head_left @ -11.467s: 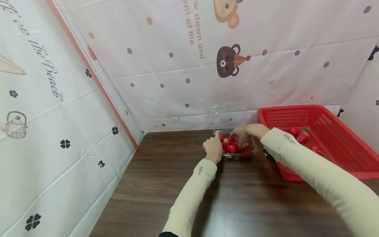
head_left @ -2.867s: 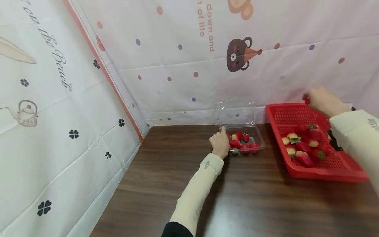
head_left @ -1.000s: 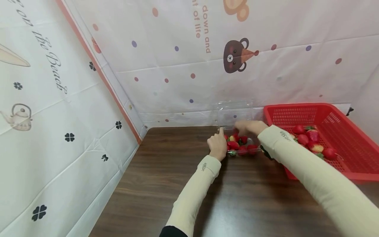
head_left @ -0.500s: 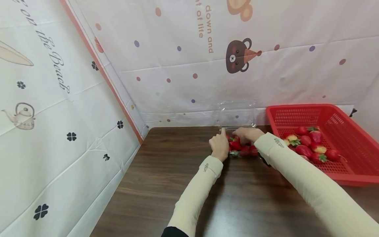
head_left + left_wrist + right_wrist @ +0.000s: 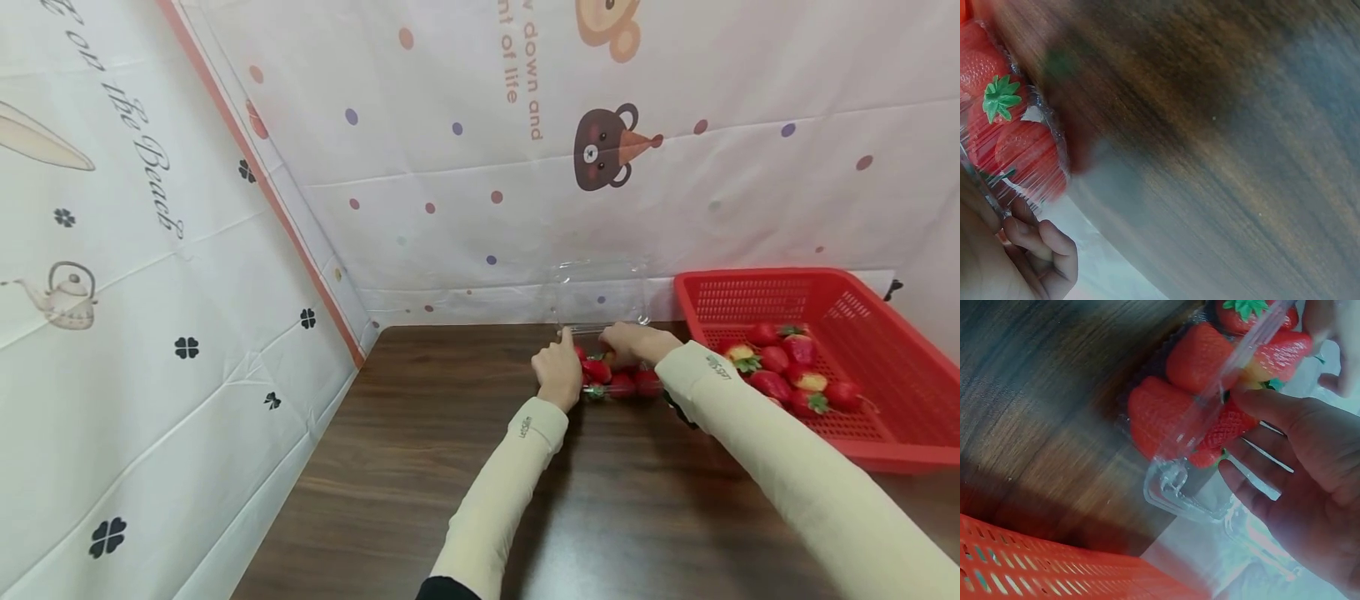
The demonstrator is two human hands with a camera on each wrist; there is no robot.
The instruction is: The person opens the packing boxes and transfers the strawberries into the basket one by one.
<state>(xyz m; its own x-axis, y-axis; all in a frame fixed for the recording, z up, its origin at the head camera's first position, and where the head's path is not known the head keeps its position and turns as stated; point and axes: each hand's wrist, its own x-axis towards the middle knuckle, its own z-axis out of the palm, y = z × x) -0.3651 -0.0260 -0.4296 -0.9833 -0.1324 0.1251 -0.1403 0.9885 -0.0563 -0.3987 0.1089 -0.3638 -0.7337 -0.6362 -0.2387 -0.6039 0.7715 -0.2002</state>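
Note:
A clear plastic clamshell box [image 5: 600, 390] with red strawberries [image 5: 1154, 415] in it stands near the back of the brown table, its transparent lid [image 5: 602, 292] raised against the wall sheet. My left hand [image 5: 557, 369] grips the box's left wall, index finger extended along the edge; the left wrist view shows the other fingers curled by the plastic. Reaching into the box from the right, my right hand [image 5: 1310, 450] pinches a strawberry [image 5: 1229, 431] between thumb and fingers. In the head view my right hand covers part of the fruit.
A red perforated basket [image 5: 892, 392] stands to the right of the box, with several strawberries [image 5: 772, 383] on its left side. White patterned sheets [image 5: 420, 250] hang behind and to the left. The wooden tabletop [image 5: 390, 450] reaches toward me.
About three seconds ago my right hand was over the basket's back with something red; since then it has come left into the box. My left hand has stayed at the box.

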